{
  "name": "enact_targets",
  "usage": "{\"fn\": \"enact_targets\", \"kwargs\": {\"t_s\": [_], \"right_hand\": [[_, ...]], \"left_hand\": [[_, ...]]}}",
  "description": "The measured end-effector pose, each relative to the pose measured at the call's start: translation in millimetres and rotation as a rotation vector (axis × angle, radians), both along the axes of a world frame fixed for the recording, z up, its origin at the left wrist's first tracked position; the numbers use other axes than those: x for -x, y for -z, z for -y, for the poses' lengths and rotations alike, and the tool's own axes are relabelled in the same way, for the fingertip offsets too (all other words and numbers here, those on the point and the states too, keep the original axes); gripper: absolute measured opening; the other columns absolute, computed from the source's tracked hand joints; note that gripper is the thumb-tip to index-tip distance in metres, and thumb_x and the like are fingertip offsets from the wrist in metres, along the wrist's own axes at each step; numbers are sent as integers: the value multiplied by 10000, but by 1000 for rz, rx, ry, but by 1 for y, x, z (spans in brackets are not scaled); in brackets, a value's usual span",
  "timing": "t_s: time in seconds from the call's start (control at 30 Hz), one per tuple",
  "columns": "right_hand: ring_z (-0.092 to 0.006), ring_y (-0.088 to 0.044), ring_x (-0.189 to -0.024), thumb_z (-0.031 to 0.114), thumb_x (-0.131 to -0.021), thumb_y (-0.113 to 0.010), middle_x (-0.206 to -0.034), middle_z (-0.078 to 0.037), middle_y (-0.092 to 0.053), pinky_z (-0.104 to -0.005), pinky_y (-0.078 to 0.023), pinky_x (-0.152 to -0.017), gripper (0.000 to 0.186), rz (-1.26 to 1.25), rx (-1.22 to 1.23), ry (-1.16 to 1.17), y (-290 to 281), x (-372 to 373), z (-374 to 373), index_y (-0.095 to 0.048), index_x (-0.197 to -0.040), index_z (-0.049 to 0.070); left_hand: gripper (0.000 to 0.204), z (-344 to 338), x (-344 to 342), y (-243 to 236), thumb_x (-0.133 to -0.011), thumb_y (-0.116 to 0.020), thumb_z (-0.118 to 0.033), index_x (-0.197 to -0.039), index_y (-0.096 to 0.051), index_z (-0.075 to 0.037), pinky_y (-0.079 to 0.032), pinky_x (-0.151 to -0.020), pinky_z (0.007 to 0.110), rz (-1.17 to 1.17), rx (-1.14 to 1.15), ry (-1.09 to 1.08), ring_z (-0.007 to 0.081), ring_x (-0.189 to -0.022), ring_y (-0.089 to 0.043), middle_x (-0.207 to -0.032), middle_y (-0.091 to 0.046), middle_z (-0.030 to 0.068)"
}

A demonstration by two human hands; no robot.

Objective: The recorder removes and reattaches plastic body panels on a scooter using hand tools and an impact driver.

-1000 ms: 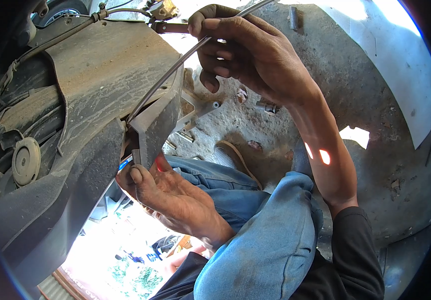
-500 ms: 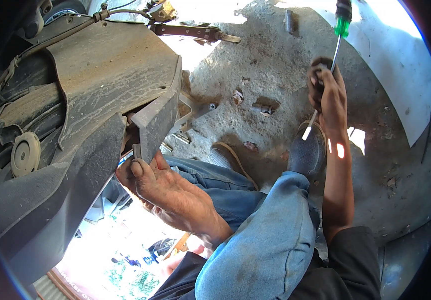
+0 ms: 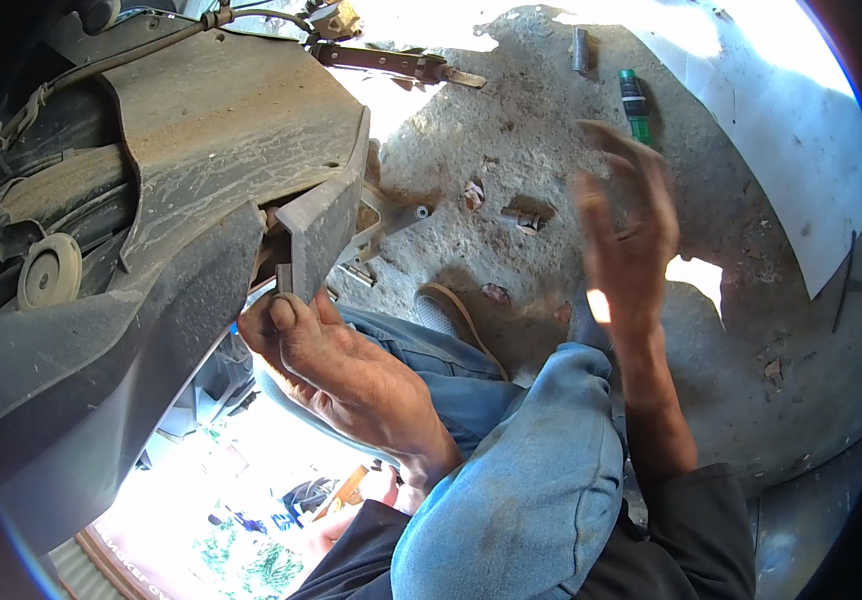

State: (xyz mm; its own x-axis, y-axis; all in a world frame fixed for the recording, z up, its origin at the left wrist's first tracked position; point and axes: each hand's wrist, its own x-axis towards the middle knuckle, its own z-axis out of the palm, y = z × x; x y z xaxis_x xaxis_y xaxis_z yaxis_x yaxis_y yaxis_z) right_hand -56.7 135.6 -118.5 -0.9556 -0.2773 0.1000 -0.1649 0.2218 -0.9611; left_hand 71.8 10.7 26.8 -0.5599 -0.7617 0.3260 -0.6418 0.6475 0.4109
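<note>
My left hand (image 3: 351, 365) is closed at the lower edge of a dark, dusty plastic panel (image 3: 316, 225). Its thumb presses beside a short, grey, flat-sided metal piece (image 3: 285, 278) that stands up against the panel; some fingertips are hidden behind. On the right, my right hand (image 3: 631, 235) is empty, fingers apart and slightly smeared by motion. Just beyond its fingers a screwdriver (image 3: 634, 105) with a green and black handle lies on the concrete floor. The hand covers the screwdriver's shaft.
Large dirty body panels (image 3: 221, 110) of a vehicle fill the left side. A metal cylinder (image 3: 580, 50), another short metal cylinder (image 3: 521, 220) and a dark strap (image 3: 381, 62) lie ahead. A white sheet (image 3: 751, 120) spreads at the right. My jeans-clad knee (image 3: 521, 470) rises between my arms.
My right hand has let go of the screwdriver, which now lies on the floor, and its fingers have spread. The left hand keeps its hold on the panel edge.
</note>
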Motion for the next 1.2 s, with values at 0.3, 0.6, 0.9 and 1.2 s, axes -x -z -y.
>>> {"fn": "enact_targets", "kwargs": {"t_s": [0.3,0.6,0.9,1.2], "right_hand": [[-329,-594,-1005,401,-874,-718,-1046,-166,-583,-450,-492,-873,486,241,644,-511,-102,-6,108,-618,-1100,-18],[-242,-618,-936,357,-868,-697,-974,-126,-639,-408,-491,-884,360,357,778,-617,-90,2,122,-703,-959,9],[-217,-631,-947,193,-820,-683,-954,-133,-646,-394,-520,-901,268,345,704,-612,-101,8,110,-714,-972,-26],[-198,-675,-1010,81,-840,-677,-1017,-129,-672,-370,-510,-1021,195,372,676,-576,-106,5,107,-715,-984,-45]], "left_hand": [[453,-24,46,-9,-1021,-399,-418,-1237,-542,-46,-440,-911,350,-382,-289,-351,173,-1043,-580,-1093,-575,137],[420,-8,18,7,-1046,-448,-160,-1432,-316,-63,-532,-1068,367,-226,-124,-60,269,-1296,-515,-1411,-392,212],[407,-14,14,12,-1053,-451,-168,-1423,-353,-30,-485,-1102,366,-358,-120,-53,252,-1287,-521,-1408,-408,188],[372,-27,27,10,-1058,-408,-233,-1329,-472,14,-421,-1119,403,-992,-489,-97,244,-1295,-514,-1221,-575,182]]}}
